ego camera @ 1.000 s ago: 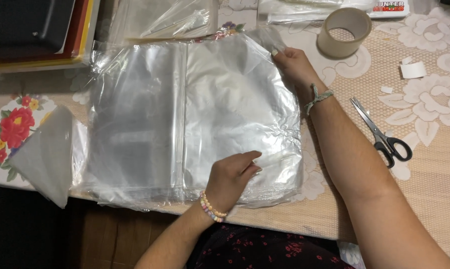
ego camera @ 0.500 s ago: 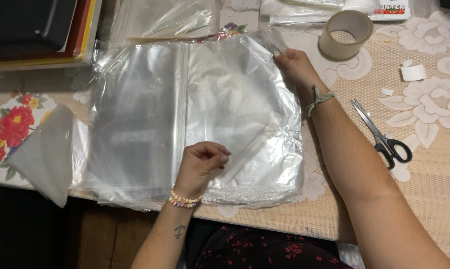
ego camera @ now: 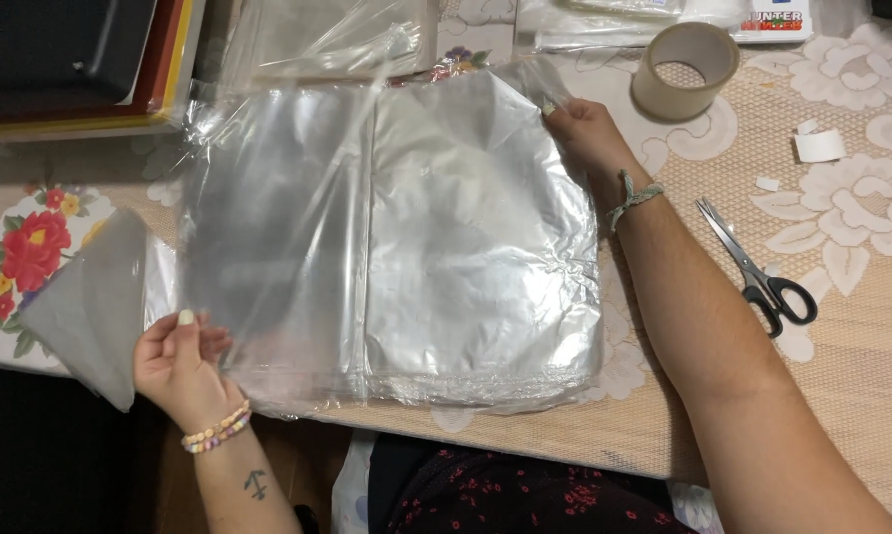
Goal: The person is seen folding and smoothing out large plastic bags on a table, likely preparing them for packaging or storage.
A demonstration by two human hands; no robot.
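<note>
A stack of clear plastic sleeves (ego camera: 466,247) lies flat on the table in front of me. My right hand (ego camera: 584,133) pinches the top right corner of the uppermost clear sheet. My left hand (ego camera: 174,361) grips that sheet's lower left edge near the table's front edge, so the sheet is spread between both hands over the stack.
A roll of tan tape (ego camera: 685,69) stands at the back right. Black-handled scissors (ego camera: 762,267) lie right of my forearm on the lace tablecloth (ego camera: 841,376). A grey paper piece (ego camera: 90,307) overlaps a floral mat (ego camera: 26,257) at left. Dark folders (ego camera: 60,59) sit back left.
My left hand slid from the middle of the stack's front edge to the lower left corner, drawing the top sheet leftward. My right hand stayed on the top right corner.
</note>
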